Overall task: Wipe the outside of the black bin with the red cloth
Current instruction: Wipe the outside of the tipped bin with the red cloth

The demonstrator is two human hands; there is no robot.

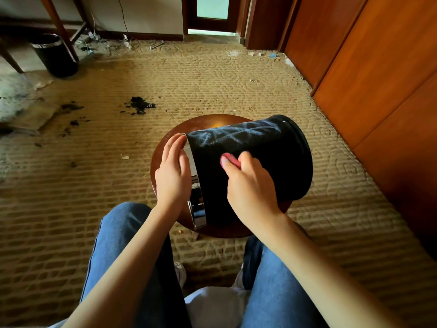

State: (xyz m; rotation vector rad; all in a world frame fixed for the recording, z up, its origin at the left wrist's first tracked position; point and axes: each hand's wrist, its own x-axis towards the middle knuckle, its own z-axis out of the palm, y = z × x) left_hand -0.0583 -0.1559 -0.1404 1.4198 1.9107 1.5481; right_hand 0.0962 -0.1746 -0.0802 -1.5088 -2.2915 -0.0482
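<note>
Red cloth, one, gripped by right hand; left hand flat on black bin.

Left hand flat; right hand curled

No readable text, label, brand, number or sign appears on anything in view
</note>
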